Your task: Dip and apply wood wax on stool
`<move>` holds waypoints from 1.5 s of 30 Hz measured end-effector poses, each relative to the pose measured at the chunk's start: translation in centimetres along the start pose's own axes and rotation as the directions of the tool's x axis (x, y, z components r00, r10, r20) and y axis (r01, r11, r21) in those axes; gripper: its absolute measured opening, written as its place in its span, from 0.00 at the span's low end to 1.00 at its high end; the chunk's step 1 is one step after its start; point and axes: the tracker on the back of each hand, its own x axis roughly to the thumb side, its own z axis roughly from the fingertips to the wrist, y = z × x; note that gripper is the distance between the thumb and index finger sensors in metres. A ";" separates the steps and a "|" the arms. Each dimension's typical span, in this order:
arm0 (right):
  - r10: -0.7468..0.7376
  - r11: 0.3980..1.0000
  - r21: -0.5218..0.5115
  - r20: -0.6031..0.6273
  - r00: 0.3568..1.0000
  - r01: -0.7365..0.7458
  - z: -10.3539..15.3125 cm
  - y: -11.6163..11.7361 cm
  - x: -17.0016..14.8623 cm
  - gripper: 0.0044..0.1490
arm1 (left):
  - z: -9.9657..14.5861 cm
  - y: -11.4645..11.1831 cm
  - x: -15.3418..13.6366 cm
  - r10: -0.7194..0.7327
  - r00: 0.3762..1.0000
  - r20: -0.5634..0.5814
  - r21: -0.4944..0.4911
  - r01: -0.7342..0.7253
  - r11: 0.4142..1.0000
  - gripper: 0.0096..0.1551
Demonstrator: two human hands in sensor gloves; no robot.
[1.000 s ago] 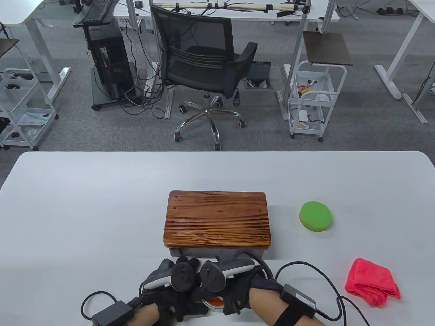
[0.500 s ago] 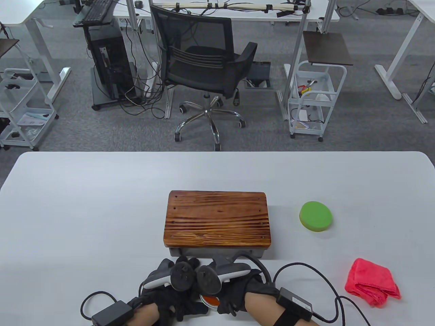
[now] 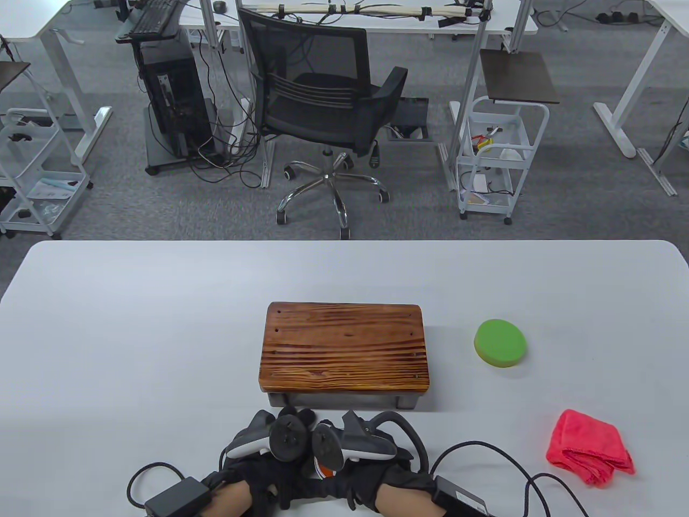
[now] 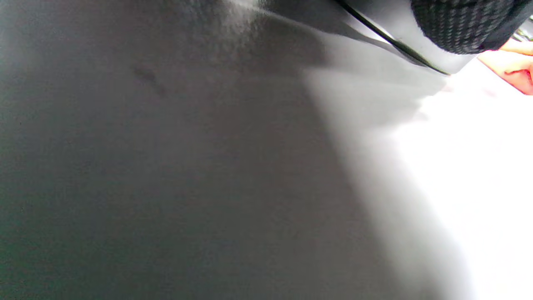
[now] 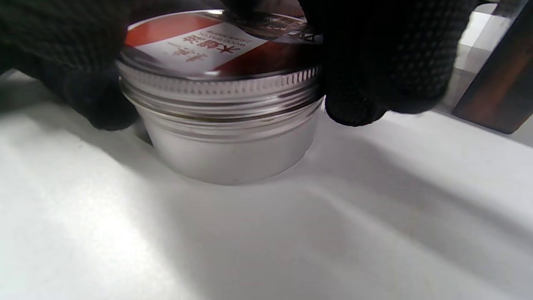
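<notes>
The wooden stool (image 3: 344,347) stands mid-table, its striped brown top bare. The wax tin (image 3: 324,469) sits at the near edge between both hands, mostly hidden by the trackers. In the right wrist view the tin (image 5: 227,137) is silver, with a threaded lid (image 5: 216,50) bearing a red and white label. My right hand (image 3: 371,474) grips the lid rim with gloved fingers (image 5: 374,66) on both sides. My left hand (image 3: 269,474) lies close against the tin's left side, and its fingers are hidden. A stool leg (image 5: 495,96) shows just behind the tin.
A round green sponge (image 3: 499,343) lies to the right of the stool. A folded pink cloth (image 3: 589,448) lies near the front right and also shows in the left wrist view (image 4: 516,66). Glove cables loop along the table's front edge (image 3: 484,452).
My right hand and forearm have swung left and back toward the near edge while on the tin lid, and its tracker has turned. The left hand and stool have not moved.
</notes>
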 end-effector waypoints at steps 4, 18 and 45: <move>-0.054 0.997 0.052 0.094 0.994 0.049 0.0 -1.2 -1.2 0.54 | 0.0 0.0 0.0 0.000 1.000 0.000 0.000 0.000 1.000 0.55; 0.109 0.986 0.087 0.316 0.942 -0.143 -1.2 -1.1 -0.8 0.44 | 0.0 0.0 0.0 0.003 1.000 0.001 -0.002 -0.003 1.000 0.54; -0.071 0.995 0.067 -0.008 0.997 0.071 -0.3 -0.5 -0.5 0.48 | 0.0 0.0 -0.1 0.005 1.000 0.001 -0.005 -0.005 1.000 0.55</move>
